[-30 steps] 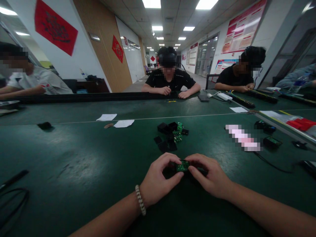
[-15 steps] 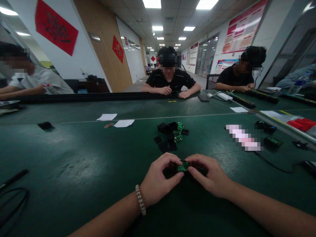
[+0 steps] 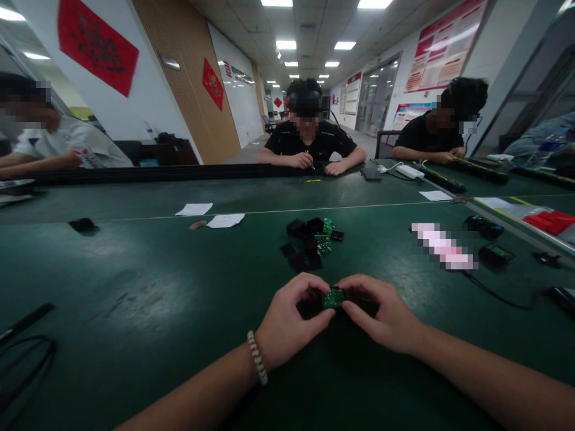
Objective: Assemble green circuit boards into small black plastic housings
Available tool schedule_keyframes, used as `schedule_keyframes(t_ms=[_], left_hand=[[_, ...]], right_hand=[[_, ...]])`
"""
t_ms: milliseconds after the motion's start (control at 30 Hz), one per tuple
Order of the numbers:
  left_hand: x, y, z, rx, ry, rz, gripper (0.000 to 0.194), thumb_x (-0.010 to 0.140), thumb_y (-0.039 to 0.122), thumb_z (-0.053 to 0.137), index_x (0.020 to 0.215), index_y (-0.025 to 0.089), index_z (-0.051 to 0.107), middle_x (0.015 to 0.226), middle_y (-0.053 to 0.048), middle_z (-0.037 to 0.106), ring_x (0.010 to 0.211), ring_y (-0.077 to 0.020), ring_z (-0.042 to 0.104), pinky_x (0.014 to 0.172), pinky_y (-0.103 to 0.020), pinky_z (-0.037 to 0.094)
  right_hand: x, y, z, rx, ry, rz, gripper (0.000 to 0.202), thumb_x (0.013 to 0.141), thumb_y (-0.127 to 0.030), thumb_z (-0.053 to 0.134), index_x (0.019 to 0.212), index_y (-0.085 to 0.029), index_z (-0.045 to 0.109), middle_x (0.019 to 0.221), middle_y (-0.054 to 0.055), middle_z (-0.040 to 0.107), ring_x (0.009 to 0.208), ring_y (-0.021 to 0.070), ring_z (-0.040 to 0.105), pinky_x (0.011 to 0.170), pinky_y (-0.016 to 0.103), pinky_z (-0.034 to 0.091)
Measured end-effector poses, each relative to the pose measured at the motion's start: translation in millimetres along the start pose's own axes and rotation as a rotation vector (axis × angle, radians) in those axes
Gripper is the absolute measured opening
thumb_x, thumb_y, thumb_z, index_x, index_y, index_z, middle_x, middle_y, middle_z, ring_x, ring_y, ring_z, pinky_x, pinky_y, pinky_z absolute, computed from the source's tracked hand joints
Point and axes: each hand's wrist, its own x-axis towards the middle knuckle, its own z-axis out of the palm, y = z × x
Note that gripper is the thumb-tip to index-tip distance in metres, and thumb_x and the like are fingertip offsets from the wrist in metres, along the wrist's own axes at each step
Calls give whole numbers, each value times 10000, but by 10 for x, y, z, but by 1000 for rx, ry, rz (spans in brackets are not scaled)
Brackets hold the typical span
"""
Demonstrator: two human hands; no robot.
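Between my two hands is a small green circuit board [image 3: 333, 298], with a dark edge showing along its far side. My left hand [image 3: 294, 320], with a beaded bracelet on the wrist, pinches its left end between thumb and fingers. At the right end, the thumb and fingertips of my right hand [image 3: 384, 311] close on the same board. Whether the board sits in a black case cannot be made out. Just beyond my hands lies a loose group of black plastic cases [image 3: 296, 228], flat black covers [image 3: 297, 261] and several green circuit boards [image 3: 323, 245].
White paper slips [image 3: 226, 221] lie farther off on the green table [image 3: 157, 353]. To the right are a black device [image 3: 495, 255] with a green board and a cable [image 3: 498, 294]. A black cable [image 3: 31, 341] curls at left. Co-workers [image 3: 309, 140] sit across the table.
The view has tilted slightly, so the table and my hands appear a little higher. The board faces me a bit more fully between my fingers. Both hands keep their grip.
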Motion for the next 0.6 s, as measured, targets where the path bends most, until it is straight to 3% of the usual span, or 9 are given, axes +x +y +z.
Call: schedule_keyframes(t_ms=[400,600], left_hand=[[7,-6,-10,0,-6,24,311,777,155,712,1068,210,619,1099,-52,646,1041,-220,634,943,-415,545],[11,5,-3,-13,15,43,317,759,125,706,1050,203,610,1089,-57,646,1032,-222,639,940,-417,549]], right_hand=[[0,-26,-11,-18,10,-20,286,859,-178,636,1143,-208,614,973,63,700,831,188,688,757,337,594],[-1,-9,-12,-29,22,-97,331,834,-149,649,1156,-218,614,1113,90,684,906,199,686,783,350,602]])
